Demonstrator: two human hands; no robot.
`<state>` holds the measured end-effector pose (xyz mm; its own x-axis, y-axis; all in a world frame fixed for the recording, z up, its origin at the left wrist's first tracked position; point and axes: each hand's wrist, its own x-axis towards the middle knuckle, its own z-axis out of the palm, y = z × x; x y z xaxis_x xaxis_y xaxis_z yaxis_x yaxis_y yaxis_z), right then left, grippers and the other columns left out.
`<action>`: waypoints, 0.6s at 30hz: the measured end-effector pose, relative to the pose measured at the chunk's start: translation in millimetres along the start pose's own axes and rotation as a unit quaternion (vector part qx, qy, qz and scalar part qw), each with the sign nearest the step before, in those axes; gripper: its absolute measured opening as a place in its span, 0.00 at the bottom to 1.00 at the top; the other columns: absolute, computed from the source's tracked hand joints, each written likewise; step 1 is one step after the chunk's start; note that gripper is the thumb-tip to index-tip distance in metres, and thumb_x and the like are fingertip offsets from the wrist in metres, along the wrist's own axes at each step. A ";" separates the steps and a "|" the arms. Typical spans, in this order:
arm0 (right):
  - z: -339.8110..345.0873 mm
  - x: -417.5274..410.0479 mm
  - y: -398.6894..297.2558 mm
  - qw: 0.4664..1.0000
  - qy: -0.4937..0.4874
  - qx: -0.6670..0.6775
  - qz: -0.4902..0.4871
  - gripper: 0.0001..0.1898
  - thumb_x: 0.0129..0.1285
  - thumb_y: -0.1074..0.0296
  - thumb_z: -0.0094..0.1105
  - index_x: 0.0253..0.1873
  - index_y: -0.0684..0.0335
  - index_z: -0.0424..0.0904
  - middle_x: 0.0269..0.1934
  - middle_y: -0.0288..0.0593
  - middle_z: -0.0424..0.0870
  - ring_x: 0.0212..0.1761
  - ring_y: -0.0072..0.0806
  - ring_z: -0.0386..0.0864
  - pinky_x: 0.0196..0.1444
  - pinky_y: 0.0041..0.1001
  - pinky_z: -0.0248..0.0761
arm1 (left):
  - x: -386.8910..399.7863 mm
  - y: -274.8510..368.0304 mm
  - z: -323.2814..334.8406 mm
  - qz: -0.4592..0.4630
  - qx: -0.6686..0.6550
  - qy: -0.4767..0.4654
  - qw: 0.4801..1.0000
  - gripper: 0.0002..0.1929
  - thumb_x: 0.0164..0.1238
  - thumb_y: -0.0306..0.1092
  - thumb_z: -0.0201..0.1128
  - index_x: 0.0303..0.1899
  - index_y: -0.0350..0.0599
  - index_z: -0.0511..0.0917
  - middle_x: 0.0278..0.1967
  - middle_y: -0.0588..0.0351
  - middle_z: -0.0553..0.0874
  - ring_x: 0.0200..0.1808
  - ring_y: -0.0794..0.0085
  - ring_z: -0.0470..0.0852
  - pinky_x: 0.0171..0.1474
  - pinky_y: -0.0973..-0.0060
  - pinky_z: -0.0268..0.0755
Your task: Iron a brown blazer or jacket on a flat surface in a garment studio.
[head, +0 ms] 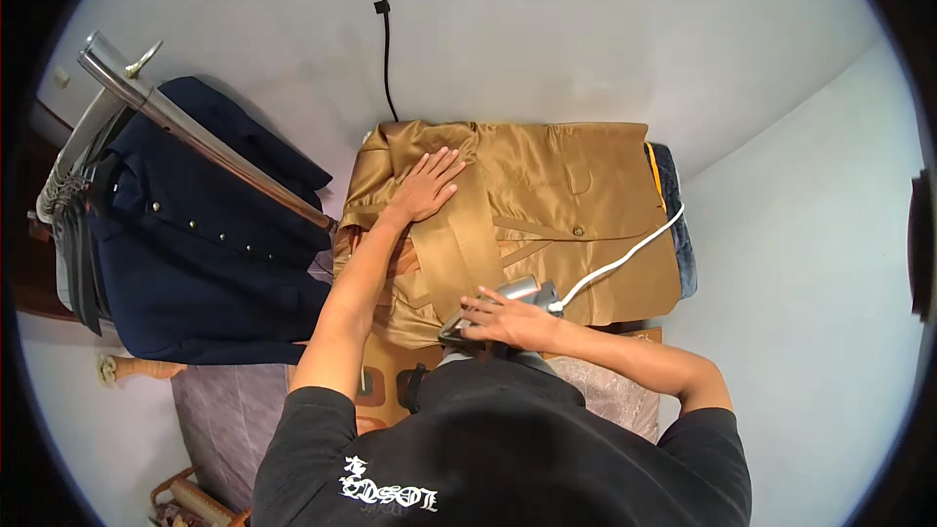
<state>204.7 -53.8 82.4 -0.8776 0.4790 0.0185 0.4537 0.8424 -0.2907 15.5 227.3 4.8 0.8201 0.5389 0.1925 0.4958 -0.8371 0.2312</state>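
A gold satin jacket (615,197) lies spread out, with a button and a pocket flap showing on its right part. My left hand (428,187) presses flat on its upper left area with the fingers apart, holding nothing. Near the jacket's lower edge is a clothes iron (520,289) with a grey body and a white cord (622,260) that runs up to the right. My right hand (505,318) is over the iron, its fingers partly spread; whether it grips the handle is hidden. A strip of the same gold cloth lies between the two hands.
At the left, a navy jacket (219,271) with brass-coloured buttons hangs by a metal clothes rail (212,154), beside several hangers (69,234). A dark blue cloth (677,234) shows under the gold jacket's right edge. A black cable (386,51) runs down the wall behind.
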 end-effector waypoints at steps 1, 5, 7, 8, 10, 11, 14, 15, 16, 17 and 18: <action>-2.3 -4.9 -4.6 1.000 -0.008 -0.007 0.006 0.27 0.65 0.73 0.56 0.70 0.55 0.68 0.67 0.51 0.76 0.81 0.49 0.62 0.85 0.52 0.46 | -1.6 -0.6 0.1 -0.003 -0.003 -0.003 1.000 0.29 0.86 0.50 0.43 0.81 0.54 0.59 0.84 0.55 0.55 0.85 0.59 0.47 0.84 0.55 0.40; -6.9 -37.0 -2.6 0.999 -0.003 0.004 0.048 0.29 0.62 0.76 0.59 0.70 0.53 0.70 0.69 0.48 0.75 0.82 0.47 0.61 0.85 0.51 0.47 | -8.3 10.2 -8.5 0.006 -0.003 0.031 1.000 0.27 0.86 0.47 0.47 0.78 0.47 0.65 0.82 0.52 0.60 0.84 0.56 0.50 0.84 0.55 0.41; -25.1 -55.6 -2.7 0.996 -0.019 0.008 0.089 0.28 0.60 0.75 0.62 0.67 0.54 0.72 0.73 0.42 0.73 0.83 0.43 0.59 0.85 0.55 0.45 | -19.5 38.4 -31.4 0.030 -0.003 0.093 0.995 0.23 0.80 0.40 0.57 0.71 0.46 0.73 0.79 0.51 0.66 0.82 0.53 0.56 0.83 0.52 0.48; -34.2 -67.9 -0.7 0.990 -0.014 0.021 0.138 0.31 0.57 0.76 0.64 0.67 0.53 0.73 0.73 0.41 0.74 0.83 0.42 0.60 0.85 0.57 0.44 | -32.2 46.8 -39.8 0.017 -0.017 0.153 0.988 0.21 0.77 0.35 0.60 0.67 0.44 0.76 0.77 0.50 0.68 0.81 0.51 0.58 0.82 0.51 0.50; -46.2 -100.1 13.6 0.974 0.016 0.043 0.221 0.39 0.47 0.79 0.70 0.69 0.50 0.74 0.71 0.39 0.77 0.81 0.39 0.63 0.84 0.62 0.41 | -59.2 63.5 -53.3 -0.017 -0.050 0.222 0.974 0.16 0.71 0.28 0.65 0.59 0.43 0.82 0.75 0.49 0.71 0.80 0.49 0.60 0.80 0.47 0.53; -64.6 -111.1 17.8 0.961 0.021 0.070 0.267 0.40 0.46 0.77 0.70 0.70 0.48 0.74 0.70 0.37 0.79 0.80 0.40 0.66 0.84 0.63 0.40 | -76.5 73.1 -56.9 -0.041 -0.069 0.231 0.970 0.13 0.69 0.25 0.66 0.54 0.43 0.85 0.74 0.48 0.72 0.80 0.48 0.61 0.80 0.45 0.54; -101.1 -148.8 34.5 0.914 0.152 0.035 0.374 0.39 0.47 0.77 0.67 0.70 0.50 0.74 0.68 0.37 0.81 0.79 0.39 0.68 0.83 0.61 0.41 | -119.6 99.8 -60.8 -0.125 -0.080 0.187 0.971 0.12 0.66 0.22 0.66 0.49 0.45 0.87 0.73 0.47 0.73 0.80 0.47 0.61 0.80 0.44 0.53; -111.2 -156.9 43.0 0.897 0.193 0.008 0.396 0.38 0.48 0.79 0.64 0.69 0.51 0.74 0.67 0.38 0.82 0.78 0.38 0.69 0.83 0.61 0.41 | -131.4 103.1 -57.4 -0.131 -0.079 0.193 0.969 0.13 0.63 0.21 0.67 0.48 0.48 0.88 0.73 0.48 0.73 0.80 0.46 0.60 0.80 0.44 0.51; -121.0 -163.5 53.1 0.878 0.237 0.000 0.415 0.38 0.48 0.81 0.61 0.70 0.51 0.74 0.67 0.38 0.82 0.78 0.39 0.69 0.82 0.61 0.41 | -138.9 110.8 -57.4 -0.143 -0.068 0.183 0.970 0.15 0.61 0.21 0.68 0.49 0.48 0.88 0.73 0.49 0.73 0.80 0.46 0.59 0.81 0.43 0.49; -130.5 -170.1 65.9 0.856 0.281 -0.007 0.433 0.39 0.48 0.82 0.58 0.70 0.51 0.74 0.67 0.39 0.82 0.78 0.39 0.70 0.82 0.61 0.40 | -143.3 117.7 -58.5 -0.154 -0.056 0.173 0.971 0.16 0.60 0.22 0.69 0.49 0.48 0.87 0.74 0.49 0.72 0.80 0.46 0.58 0.81 0.43 0.47; -135.8 -174.9 82.7 0.837 0.326 -0.009 0.439 0.40 0.48 0.84 0.55 0.71 0.51 0.74 0.66 0.39 0.83 0.77 0.40 0.71 0.82 0.61 0.40 | -147.9 121.1 -56.3 -0.157 -0.052 0.171 0.971 0.16 0.60 0.22 0.69 0.49 0.48 0.87 0.74 0.49 0.72 0.80 0.46 0.58 0.81 0.43 0.47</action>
<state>416.8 -34.3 185.1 0.0640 0.9435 0.3252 0.8868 0.0957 -0.4521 -61.9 51.5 58.1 0.4809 0.7811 0.3982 0.6599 -0.6215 0.4222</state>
